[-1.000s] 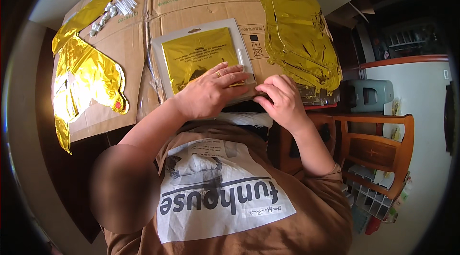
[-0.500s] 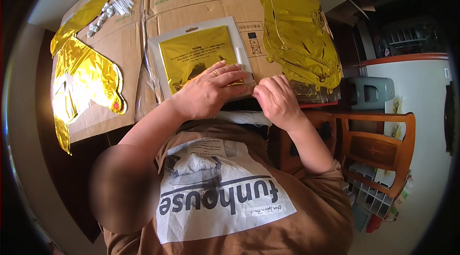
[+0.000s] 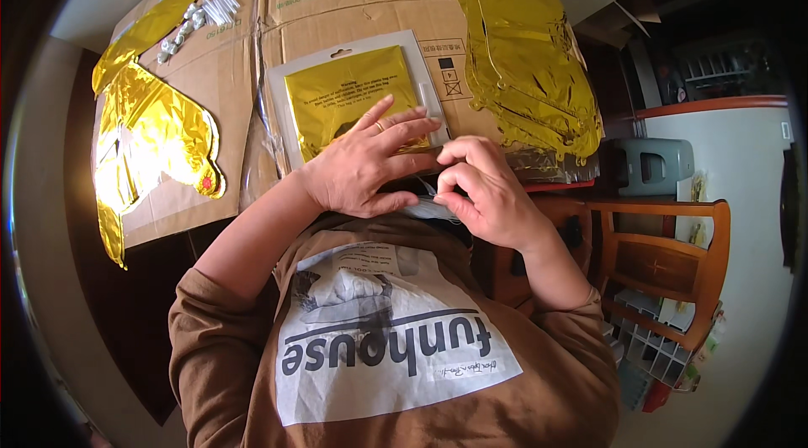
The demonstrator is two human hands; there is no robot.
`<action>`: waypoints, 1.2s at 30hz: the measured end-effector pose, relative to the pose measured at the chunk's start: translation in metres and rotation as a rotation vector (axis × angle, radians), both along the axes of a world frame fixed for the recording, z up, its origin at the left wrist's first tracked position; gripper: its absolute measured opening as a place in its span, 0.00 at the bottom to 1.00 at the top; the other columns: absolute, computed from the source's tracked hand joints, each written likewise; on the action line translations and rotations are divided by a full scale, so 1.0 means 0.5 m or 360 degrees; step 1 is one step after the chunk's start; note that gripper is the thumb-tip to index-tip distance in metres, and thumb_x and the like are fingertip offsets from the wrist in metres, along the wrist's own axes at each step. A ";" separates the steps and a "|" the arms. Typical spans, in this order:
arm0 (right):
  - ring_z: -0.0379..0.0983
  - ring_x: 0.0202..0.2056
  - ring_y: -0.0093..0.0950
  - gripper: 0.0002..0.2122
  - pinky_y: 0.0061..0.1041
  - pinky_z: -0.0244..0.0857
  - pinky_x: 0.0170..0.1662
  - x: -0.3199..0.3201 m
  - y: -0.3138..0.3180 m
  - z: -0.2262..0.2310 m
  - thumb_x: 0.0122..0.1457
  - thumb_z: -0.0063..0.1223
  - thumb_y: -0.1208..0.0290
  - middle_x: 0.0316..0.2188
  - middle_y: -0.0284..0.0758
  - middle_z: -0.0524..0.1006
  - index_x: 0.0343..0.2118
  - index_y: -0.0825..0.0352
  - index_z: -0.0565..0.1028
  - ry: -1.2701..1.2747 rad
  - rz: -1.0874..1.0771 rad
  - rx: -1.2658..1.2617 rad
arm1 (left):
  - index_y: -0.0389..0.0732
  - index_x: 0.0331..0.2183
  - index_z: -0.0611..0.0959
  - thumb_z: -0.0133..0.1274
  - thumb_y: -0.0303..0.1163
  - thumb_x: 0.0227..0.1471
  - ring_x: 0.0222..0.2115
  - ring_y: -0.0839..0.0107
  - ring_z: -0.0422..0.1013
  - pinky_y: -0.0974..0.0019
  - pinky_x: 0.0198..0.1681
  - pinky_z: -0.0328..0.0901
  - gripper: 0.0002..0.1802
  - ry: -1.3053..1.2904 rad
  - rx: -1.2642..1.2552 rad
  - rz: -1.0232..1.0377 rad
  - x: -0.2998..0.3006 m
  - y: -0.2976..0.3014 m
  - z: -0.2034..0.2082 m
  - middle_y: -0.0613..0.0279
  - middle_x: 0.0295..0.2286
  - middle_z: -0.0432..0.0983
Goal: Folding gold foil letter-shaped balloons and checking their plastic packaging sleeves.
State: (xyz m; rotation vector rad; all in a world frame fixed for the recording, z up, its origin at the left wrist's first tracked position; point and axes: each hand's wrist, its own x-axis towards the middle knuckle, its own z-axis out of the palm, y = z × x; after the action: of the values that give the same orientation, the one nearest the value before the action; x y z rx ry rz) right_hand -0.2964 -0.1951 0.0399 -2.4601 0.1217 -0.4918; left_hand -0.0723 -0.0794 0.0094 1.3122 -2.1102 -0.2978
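A flat clear package (image 3: 353, 82) holds a folded gold foil item and thin white tubes at its right side. It lies at the near edge of the cardboard. My left hand (image 3: 366, 166) rests over its lower part, fingers spread, palm down. Just right of that, my right hand (image 3: 486, 196) is curled at the package's lower right corner, thumb and fingers bent together. A thin pale sliver shows by its fingertips; whatever they pinch is too small to make out.
Large gold foil sheets, looking like deflated balloons, lie on the cardboard (image 3: 303, 19) at right (image 3: 530, 53) and left (image 3: 160, 128). White tubes (image 3: 220, 4) and small whitish knobbed pieces (image 3: 172, 46) sit at far left. A wooden chair (image 3: 661, 263) and grey-green stool (image 3: 652, 164) stand right.
My right hand has turned and moved down toward me, its fingers loosening from a tight fist. My left hand's fingers have spread wider, and the package has shifted slightly to the right.
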 end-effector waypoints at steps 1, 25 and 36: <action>0.71 0.46 0.39 0.08 0.37 0.64 0.52 0.008 0.000 0.009 0.54 0.63 0.78 0.45 0.40 0.70 0.32 0.64 0.72 -0.0024 0.0010 0.0055 | 0.46 0.47 0.86 0.62 0.32 0.48 0.61 0.53 0.65 0.40 0.67 0.53 0.20 -0.0071 -0.0125 0.0042 -0.001 0.000 -0.007 0.55 0.56 0.71; 0.74 0.54 0.45 0.17 0.38 0.67 0.57 0.044 0.004 0.009 0.50 0.67 0.76 0.56 0.45 0.75 0.39 0.65 0.69 0.0436 0.0035 0.0367 | 0.37 0.35 0.85 0.52 0.26 0.57 0.39 0.42 0.77 0.48 0.40 0.73 0.08 -0.0286 0.0968 0.2182 0.322 0.895 -0.498 0.40 0.36 0.79; 0.74 0.56 0.41 0.15 0.39 0.64 0.60 0.037 0.011 0.010 0.45 0.70 0.77 0.51 0.40 0.79 0.36 0.65 0.75 0.0107 -0.0066 -0.0129 | 0.45 0.48 0.83 0.50 0.45 0.61 0.44 0.44 0.78 0.45 0.45 0.73 0.20 -0.0369 0.1636 0.2629 0.516 0.952 -0.731 0.42 0.41 0.82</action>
State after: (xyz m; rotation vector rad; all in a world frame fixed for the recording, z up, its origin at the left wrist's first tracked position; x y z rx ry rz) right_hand -0.2779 -0.1897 0.0448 -2.5589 0.1841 -0.4400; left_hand 0.1855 0.3965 -0.3563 3.1813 -0.2560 -0.4613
